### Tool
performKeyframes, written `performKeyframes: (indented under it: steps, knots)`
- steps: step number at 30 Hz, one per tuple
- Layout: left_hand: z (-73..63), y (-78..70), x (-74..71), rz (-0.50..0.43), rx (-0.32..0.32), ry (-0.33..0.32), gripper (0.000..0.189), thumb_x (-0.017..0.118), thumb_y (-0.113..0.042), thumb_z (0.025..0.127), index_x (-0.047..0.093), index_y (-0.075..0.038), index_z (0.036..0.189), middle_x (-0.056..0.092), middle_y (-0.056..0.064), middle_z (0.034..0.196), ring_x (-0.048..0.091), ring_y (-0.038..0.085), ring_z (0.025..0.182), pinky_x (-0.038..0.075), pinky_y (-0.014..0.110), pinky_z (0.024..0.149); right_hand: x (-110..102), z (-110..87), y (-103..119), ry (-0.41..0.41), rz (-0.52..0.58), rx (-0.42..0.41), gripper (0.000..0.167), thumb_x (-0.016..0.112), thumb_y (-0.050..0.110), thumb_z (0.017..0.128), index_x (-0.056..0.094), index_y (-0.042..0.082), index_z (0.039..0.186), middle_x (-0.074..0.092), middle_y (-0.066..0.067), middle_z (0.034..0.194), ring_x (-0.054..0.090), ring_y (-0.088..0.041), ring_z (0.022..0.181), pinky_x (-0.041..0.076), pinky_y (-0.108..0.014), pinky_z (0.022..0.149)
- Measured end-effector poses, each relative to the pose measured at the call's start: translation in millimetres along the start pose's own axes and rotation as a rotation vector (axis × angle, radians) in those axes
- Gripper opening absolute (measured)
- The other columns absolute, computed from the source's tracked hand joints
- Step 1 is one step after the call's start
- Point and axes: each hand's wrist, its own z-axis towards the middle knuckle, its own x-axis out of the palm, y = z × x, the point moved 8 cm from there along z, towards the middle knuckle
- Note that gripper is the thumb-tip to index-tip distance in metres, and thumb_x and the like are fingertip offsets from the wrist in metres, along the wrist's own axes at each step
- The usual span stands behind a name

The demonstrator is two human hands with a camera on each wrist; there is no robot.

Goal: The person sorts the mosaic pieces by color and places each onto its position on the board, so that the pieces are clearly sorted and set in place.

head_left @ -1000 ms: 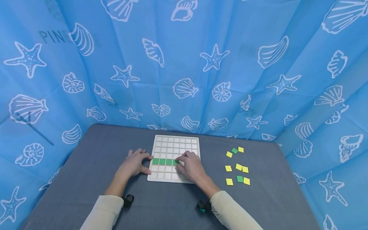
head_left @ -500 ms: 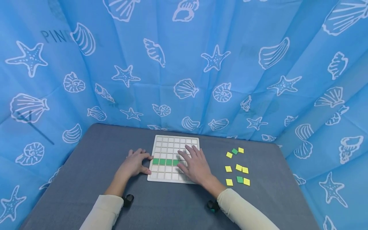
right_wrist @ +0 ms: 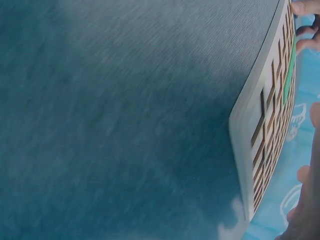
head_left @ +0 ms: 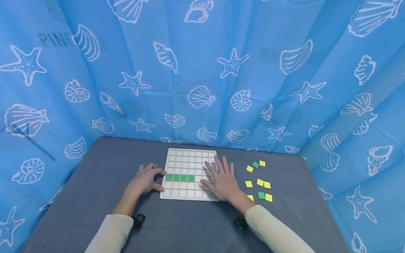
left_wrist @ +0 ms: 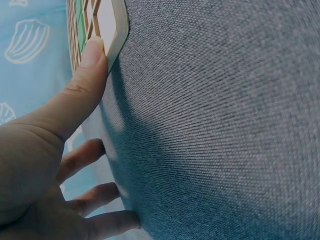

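Observation:
A white square grid board (head_left: 186,164) lies on the table, with several green square tiles (head_left: 179,177) side by side in one row, starting at its left edge. My left hand (head_left: 143,181) touches the board's left edge with thumb and index finger. In the left wrist view the thumb (left_wrist: 87,67) rests on the board's corner, and the other fingers spread beside it, by the table. Over the right part of the board, my right hand (head_left: 224,182) is spread, holding nothing; it covers some cells. Only part of that hand (right_wrist: 306,200) shows in the right wrist view.
Right of the board lie several loose yellow tiles (head_left: 249,184) and two green tiles (head_left: 261,195). My right forearm partly covers one yellow tile. The grey table (head_left: 190,225) is backed by a blue shell-print curtain (head_left: 218,70).
My right hand has let go of the green tile at the row's right end, spread its fingers and moved right. The left hand stays at the board's edge. The head view has shifted slightly.

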Motion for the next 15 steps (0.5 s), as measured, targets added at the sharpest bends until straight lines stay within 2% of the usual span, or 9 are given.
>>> performKeyframes:
  steps: [6,9,15]
  knots:
    - [-0.2,1.5,0.3,0.004,-0.009,0.010,0.068,0.089,-0.041,0.073,0.067,-0.025,0.135,0.044,0.019,0.156,0.038,0.048,0.136,0.043,0.065,0.101,0,-3.8,-16,0.003,0.019,0.013,0.079,0.048,0.068,0.097,0.033,0.024,0.161,0.018,-0.019,0.171,0.012,-0.050,0.156,0.010,-0.073,0.120]
    - [-0.1,1.3,1.4,0.003,-0.010,0.017,0.068,0.089,-0.041,0.073,0.067,-0.024,0.135,0.045,0.019,0.156,0.038,0.048,0.135,0.043,0.066,0.101,2,-7.5,-27,0.008,0.021,0.023,0.081,0.045,0.071,0.097,0.032,0.023,0.161,0.017,-0.019,0.171,0.012,-0.050,0.156,0.008,-0.073,0.120]
    - [0.1,0.9,0.1,0.000,-0.012,0.012,0.066,0.089,-0.040,0.073,0.067,-0.024,0.134,0.045,0.019,0.155,0.039,0.047,0.134,0.044,0.066,0.100,0,-9.4,-51,-0.007,0.021,0.071,0.082,0.044,0.071,0.097,0.033,0.021,0.161,0.017,-0.021,0.170,0.011,-0.053,0.155,0.006,-0.075,0.119]
